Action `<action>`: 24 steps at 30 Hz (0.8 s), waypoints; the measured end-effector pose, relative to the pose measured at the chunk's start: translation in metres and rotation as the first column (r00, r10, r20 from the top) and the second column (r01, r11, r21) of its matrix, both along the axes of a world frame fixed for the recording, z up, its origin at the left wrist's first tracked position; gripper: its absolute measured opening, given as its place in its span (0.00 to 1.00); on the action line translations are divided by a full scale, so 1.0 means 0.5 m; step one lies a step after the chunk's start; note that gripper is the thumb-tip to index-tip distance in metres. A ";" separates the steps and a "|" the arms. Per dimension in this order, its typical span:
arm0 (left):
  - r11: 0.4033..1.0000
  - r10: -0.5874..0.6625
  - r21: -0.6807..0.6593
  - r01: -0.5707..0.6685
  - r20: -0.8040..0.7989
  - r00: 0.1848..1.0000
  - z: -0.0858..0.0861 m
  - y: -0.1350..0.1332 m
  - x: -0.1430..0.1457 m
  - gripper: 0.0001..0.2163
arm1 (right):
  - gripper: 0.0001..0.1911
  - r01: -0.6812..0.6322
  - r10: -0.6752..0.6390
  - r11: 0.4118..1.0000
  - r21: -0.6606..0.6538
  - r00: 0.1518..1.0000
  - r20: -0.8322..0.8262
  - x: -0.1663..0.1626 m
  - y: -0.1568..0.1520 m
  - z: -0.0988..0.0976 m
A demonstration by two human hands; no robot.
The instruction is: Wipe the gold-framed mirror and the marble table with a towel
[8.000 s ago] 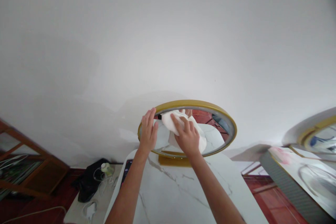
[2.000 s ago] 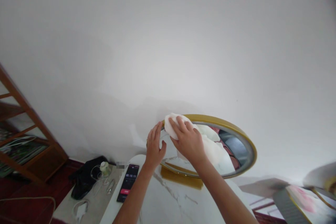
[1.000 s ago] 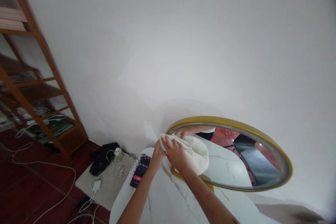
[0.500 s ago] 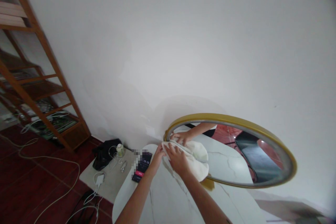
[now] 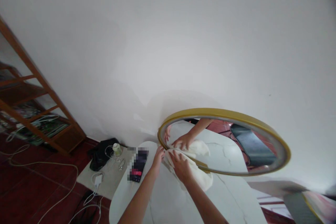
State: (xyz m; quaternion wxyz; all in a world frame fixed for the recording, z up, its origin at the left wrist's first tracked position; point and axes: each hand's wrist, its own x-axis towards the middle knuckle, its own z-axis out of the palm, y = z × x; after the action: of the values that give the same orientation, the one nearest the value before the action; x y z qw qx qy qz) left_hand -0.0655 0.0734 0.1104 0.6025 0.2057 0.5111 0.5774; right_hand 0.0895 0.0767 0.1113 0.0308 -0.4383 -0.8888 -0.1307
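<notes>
An oval-looking mirror [image 5: 225,147] with a gold frame stands tilted on a white marbled table [image 5: 165,199]. My right hand [image 5: 181,168] presses a white cloth [image 5: 203,178] against the lower left part of the frame, fingers spread over the fabric. The cloth's loose end hangs toward the tabletop. At the frame's left edge, my left hand [image 5: 158,156] has its fingers curled at the rim, close to the cloth's corner. The fingertips there are partly hidden. Both hands and the cloth show again as reflections in the glass.
A phone [image 5: 139,166], partly blurred out, lies left of my left arm. Beyond it a lower pale surface [image 5: 105,185] carries a black bag [image 5: 102,154], a small bottle [image 5: 117,149] and white cables. A wooden shelf [image 5: 57,108] stands left; a white wall rises behind the mirror.
The view has shifted slightly, so the mirror sits further left and higher. My right hand and the cloth have slid down from the glass toward the lower rim. My left hand's reflection now shows.
</notes>
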 end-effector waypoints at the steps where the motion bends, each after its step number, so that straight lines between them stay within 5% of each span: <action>1: 0.999 -0.011 -0.035 0.011 0.018 1.000 -0.005 -0.001 0.010 0.24 | 0.33 0.010 -0.011 1.000 -0.013 0.999 -0.031 0.004 -0.002 -0.010; 9: 0.983 -0.079 -0.153 0.105 0.167 0.983 -0.039 -0.007 0.108 0.21 | 0.28 0.077 -0.091 0.992 -0.104 0.985 -0.143 0.078 -0.018 -0.060; 24: 0.918 -0.049 -0.359 0.167 0.316 0.947 -0.070 0.007 0.306 0.02 | 0.28 0.185 -0.232 0.958 -0.219 0.950 -0.209 0.276 -0.042 -0.076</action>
State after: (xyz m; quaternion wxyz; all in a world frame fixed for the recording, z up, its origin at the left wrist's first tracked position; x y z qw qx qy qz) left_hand 0.0875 0.0767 0.0754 0.7329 0.0225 0.5034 0.4571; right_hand 0.2274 0.0558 0.0734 0.0773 -0.5432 -0.8360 0.0073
